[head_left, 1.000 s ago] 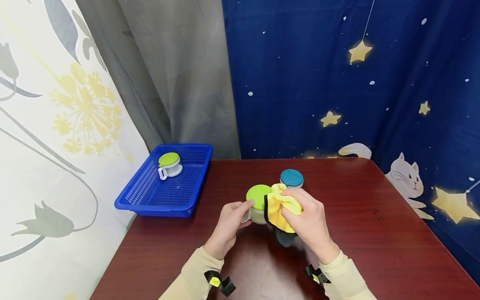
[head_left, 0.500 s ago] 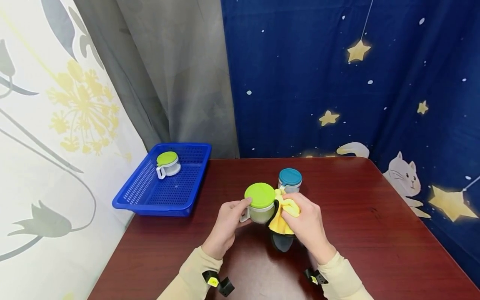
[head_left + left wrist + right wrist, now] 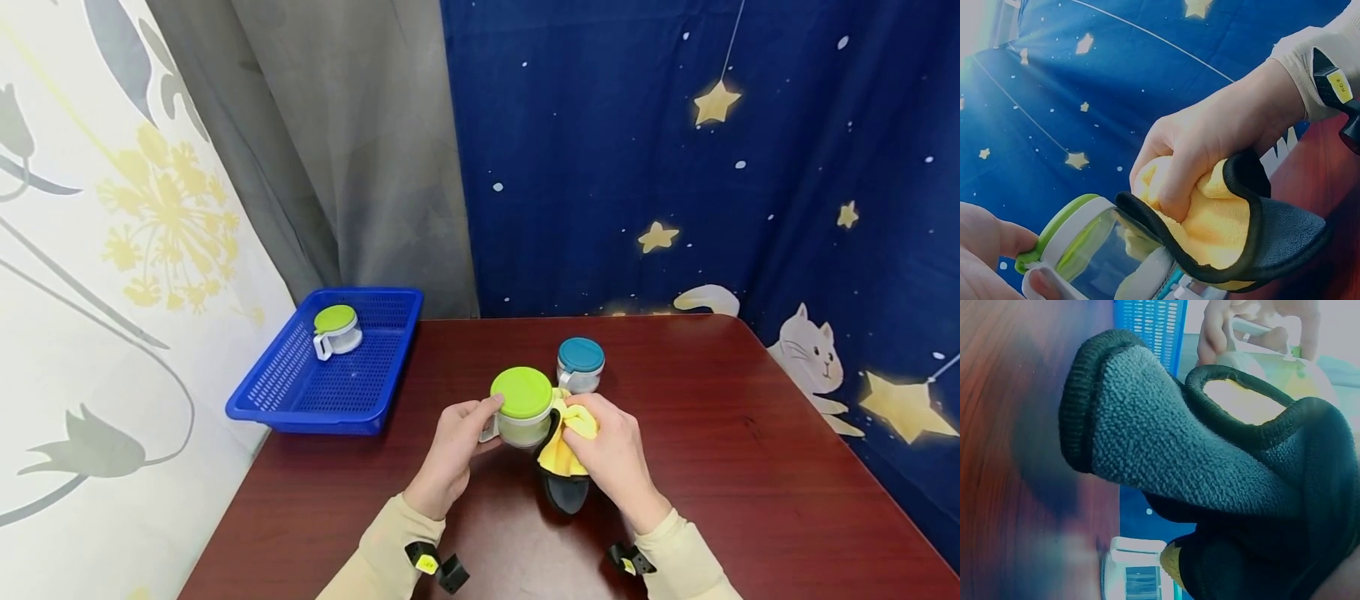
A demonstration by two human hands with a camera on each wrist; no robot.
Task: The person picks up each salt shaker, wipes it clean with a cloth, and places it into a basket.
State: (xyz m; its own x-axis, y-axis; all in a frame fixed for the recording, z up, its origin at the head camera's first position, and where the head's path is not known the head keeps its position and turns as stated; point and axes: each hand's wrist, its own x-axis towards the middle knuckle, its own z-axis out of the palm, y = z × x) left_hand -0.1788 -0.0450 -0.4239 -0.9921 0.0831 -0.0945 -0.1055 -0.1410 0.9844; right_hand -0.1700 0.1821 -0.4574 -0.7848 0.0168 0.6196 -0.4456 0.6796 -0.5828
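Note:
In the head view my left hand (image 3: 457,446) grips the white handle of a clear jar with a green lid (image 3: 521,393), its thumb on the lid's edge. The jar is held upright above the table. My right hand (image 3: 617,446) pinches a bunched cloth (image 3: 566,454), yellow on one face and grey on the other, with black edging. The left wrist view shows the cloth (image 3: 1216,231) against the side of the clear jar (image 3: 1110,250). In the right wrist view the grey face of the cloth (image 3: 1166,437) hides most of the right hand.
A second jar with a blue lid (image 3: 581,362) stands on the brown table (image 3: 720,442) just behind the right hand. At the left back, a blue plastic basket (image 3: 311,412) holds another green-lidded jar (image 3: 337,331). Curtains border the table's back and left.
The cloth and right hand have drawn slightly toward the person, uncovering more of the jar's right side and of the blue-lidded jar. The left hand keeps its hold on the handle.

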